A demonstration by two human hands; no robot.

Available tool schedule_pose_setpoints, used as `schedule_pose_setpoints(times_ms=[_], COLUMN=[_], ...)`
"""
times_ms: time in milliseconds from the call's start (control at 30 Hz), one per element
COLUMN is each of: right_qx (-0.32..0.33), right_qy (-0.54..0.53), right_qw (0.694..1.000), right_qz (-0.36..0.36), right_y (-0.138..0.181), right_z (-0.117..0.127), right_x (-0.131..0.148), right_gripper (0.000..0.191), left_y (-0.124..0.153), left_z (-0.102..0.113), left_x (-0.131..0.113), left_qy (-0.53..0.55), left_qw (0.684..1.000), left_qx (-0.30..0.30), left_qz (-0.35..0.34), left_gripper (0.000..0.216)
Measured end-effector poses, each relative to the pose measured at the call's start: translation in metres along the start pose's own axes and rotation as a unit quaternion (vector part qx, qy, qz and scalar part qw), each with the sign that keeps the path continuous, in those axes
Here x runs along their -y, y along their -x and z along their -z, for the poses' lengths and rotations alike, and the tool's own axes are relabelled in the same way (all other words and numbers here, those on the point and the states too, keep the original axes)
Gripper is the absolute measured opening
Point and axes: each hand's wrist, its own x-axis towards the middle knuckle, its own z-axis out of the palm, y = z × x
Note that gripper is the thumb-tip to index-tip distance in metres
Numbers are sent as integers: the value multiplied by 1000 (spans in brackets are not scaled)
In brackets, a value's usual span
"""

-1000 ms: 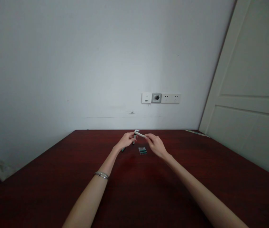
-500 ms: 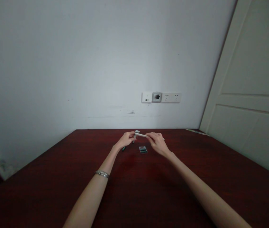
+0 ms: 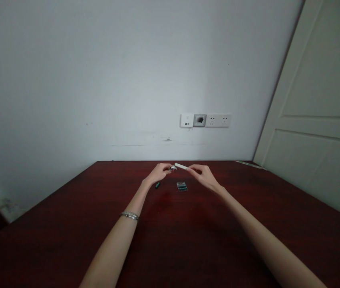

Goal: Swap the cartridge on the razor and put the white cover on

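My left hand (image 3: 159, 173) reaches over the back part of the table, fingers pinched around a small shiny silver object (image 3: 173, 168); its kind is too small to tell. To the right, my right hand (image 3: 202, 175) grips a slim white stick (image 3: 181, 166) between thumb and fingers. The stick's free end points left, just above and right of the silver object. Below my left hand lies a small dark green and black cylinder (image 3: 157, 185). A flat clear pack (image 3: 182, 186) with green contents rests on the table between and below the hands.
The dark red wooden table (image 3: 187, 240) meets a pale wall at its far edge. Wall sockets (image 3: 217, 121) sit above it. A thin flat strip (image 3: 251, 165) lies at the back right corner, near a pale door (image 3: 316, 160).
My left hand has let go of the white stick's left end and now pinches the silver object. In my right hand, the stick has come away from the left fingers and its free end tilts up.
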Motion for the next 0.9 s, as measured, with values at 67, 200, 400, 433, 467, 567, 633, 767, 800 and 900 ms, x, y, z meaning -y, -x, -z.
schedule_pose_setpoints(times_ms=[67, 200, 400, 433, 467, 567, 633, 767, 800, 900], right_qx=[11, 16, 5, 7, 9, 11, 4, -16, -26, -62], right_qy=[3, 22, 31, 29, 26, 15, 8, -21, -36, -111], right_qw=[1000, 1000, 999, 999, 1000, 1000, 1000, 1000, 999, 990], right_qz=[7, 14, 8, 11, 15, 21, 15, -3, -14, -61], right_y=[-2, -3, -2, -2, -2, -3, -3, -3, -4, -6], right_z=[-2, 0, 5, 4, 3, 0, 0, 1, 0, -5], right_x=[6, 3, -6, -4, -2, 2, 2, -5, -7, -10], right_gripper=[33, 31, 32, 32, 32, 32, 33, 34, 35, 41], left_y=[1, 3, 2, 1, 1, 0, 0, 1, 2, 3], left_z=[2, 5, 4, 3, 2, 1, 1, 0, 0, 0], left_x=[-4, -8, -3, -3, -3, -2, 0, 2, 1, -3], left_qy=[-31, -52, -16, -12, -8, 15, 40, 95, 106, 134], left_qw=[1000, 999, 1000, 1000, 1000, 1000, 999, 995, 994, 989], left_qx=[6, 4, -8, -4, 0, 7, 6, 15, 18, 18], left_qz=[1, -9, -10, -11, -12, -13, -8, 14, 24, 65], left_gripper=[18, 17, 16, 16, 15, 15, 14, 14, 15, 18])
